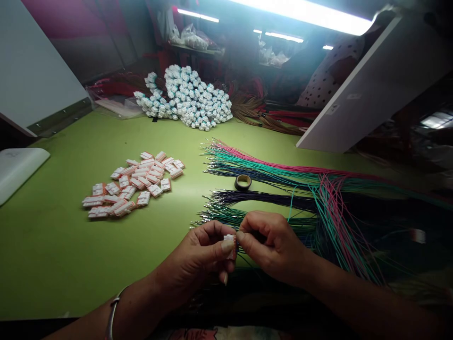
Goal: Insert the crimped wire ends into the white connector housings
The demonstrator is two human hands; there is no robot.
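Observation:
My left hand (200, 252) is closed on a small white and orange connector housing (230, 239), its thumb pressed across the front. My right hand (274, 245) touches the housing's right side, thumb and forefinger pinched around a thin wire whose tip is hidden by the fingers. Dark wires hang below the two hands. Just behind them lie a bundle of green wires (219, 211) and a bundle of dark purple wires (255, 194), with shiny metal terminals at their left ends.
Loose white and orange connectors (141, 179) are heaped at left. Pink, teal and blue wires (255, 163) stretch rightward behind a black tape roll (243, 182). White connectors (198, 99) are piled at the back. A slanted white panel (347, 104) stands at right on the green tabletop (53, 245).

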